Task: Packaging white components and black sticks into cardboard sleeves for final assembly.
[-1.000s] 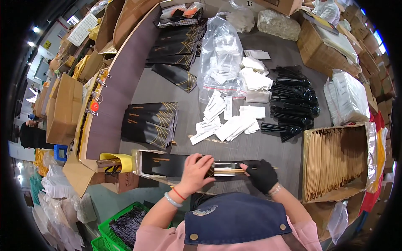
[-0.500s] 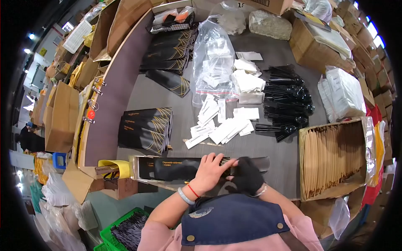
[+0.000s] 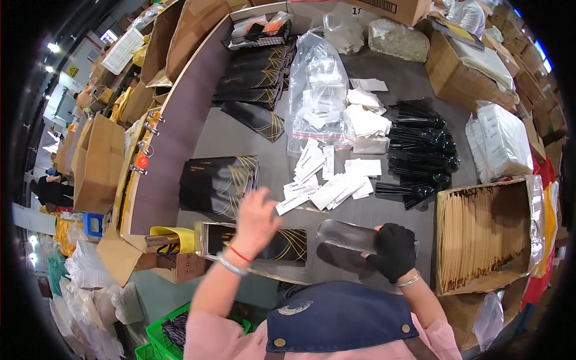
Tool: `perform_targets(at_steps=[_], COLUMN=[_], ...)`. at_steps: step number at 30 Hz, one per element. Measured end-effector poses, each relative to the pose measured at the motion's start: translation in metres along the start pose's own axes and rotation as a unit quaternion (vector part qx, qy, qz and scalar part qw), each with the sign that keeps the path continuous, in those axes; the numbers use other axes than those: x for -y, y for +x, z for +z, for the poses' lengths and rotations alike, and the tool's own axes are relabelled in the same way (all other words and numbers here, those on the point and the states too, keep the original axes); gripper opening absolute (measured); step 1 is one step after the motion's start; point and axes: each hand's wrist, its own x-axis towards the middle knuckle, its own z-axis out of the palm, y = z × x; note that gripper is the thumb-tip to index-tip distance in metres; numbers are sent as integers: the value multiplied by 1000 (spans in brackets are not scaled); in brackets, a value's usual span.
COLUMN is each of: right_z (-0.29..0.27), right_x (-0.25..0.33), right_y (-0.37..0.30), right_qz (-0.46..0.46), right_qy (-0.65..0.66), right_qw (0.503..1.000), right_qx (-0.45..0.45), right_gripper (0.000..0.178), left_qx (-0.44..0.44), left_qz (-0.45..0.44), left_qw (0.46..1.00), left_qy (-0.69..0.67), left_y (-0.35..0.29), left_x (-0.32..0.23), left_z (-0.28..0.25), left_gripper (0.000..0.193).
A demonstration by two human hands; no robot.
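Observation:
My right hand (image 3: 394,252), in a black fingerless glove, grips one end of a clear flat plastic piece (image 3: 345,233) with a rounded end. The piece is held above the table, with a dark shadow beneath it. My left hand (image 3: 258,221) is bare and blurred, fingers stretched out and nothing visible in them. It hovers over a shallow tray (image 3: 201,241) at the table's front edge, close to a fanned stack of black paper sleeves (image 3: 210,183) with gold lines. More such sleeves (image 3: 291,246) lie in the tray, partly hidden by my left hand and wrist.
White paper packets (image 3: 342,186) lie mid-table, beside a clear bag (image 3: 318,90) of packets. To their right are bundles of black plastic cutlery (image 3: 423,153). A carton (image 3: 444,282) of upright wooden-coloured pieces stands at right. A low partition (image 3: 159,159) bounds the left side.
My hands have moved apart. The left went left and away from me, off the tray's right end; the right moved right with the clear plastic piece. The whole view shifted slightly.

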Motion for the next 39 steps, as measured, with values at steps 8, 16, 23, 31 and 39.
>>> perform_targets(at_steps=[8, 16, 23, 31, 39], right_z=[-1, 59, 52, -20, -68], right_x=[17, 42, 12, -153, -202], right_y=[10, 24, 16, -104, -123], right_qz=[-27, -123, -134, 260, 515], right_qy=[-50, 17, 60, -40, -94], right_qw=[994, 984, 989, 909, 851], right_qx=[98, 126, -28, -324, -31], right_gripper=[60, 60, 58, 41, 41], left_qx=[-11, 23, -70, -13, 5], left_qz=[-228, -232, -119, -61, -30], left_qw=[959, 955, 974, 989, 996], left_qy=[-166, -182, -178, -134, -85], left_y=[-51, -51, -2, 21, 22], left_x=[-54, -58, -21, 2, 10], left_z=[59, 50, 58, 78, 55], left_gripper=[95, 89, 47, 24, 4])
